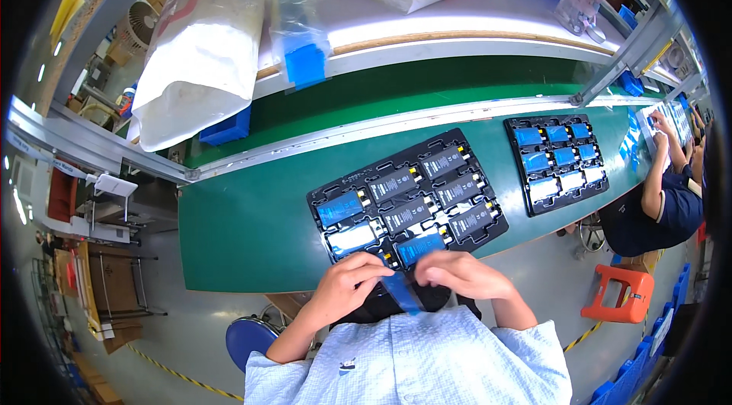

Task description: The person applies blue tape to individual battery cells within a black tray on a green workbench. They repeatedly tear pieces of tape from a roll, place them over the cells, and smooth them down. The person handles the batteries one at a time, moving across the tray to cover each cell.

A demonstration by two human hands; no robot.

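A strip of clear blue film [402, 292] hangs in front of my shirt, its upper end pinched by my left hand [352, 283]. My right hand [467, 274] is just right of the film with its fingers curled in. Its fingertips are slightly blurred, and what they hold, if anything, is hidden. Just beyond both hands lies a black tray [352, 177] of flat rectangular batteries. Some, like the near one [421, 246] and the far left one [341, 208], look blue on top. Others, such as a black battery [470, 220], show dark faces with white print.
A second black tray [587, 191] of blue-topped batteries sits farther right on the green table [244, 230]. Above the back edge runs a shelf [457, 16] with white bags [202, 54]. Another person [656, 199] works at the right, near an orange stool [619, 294].
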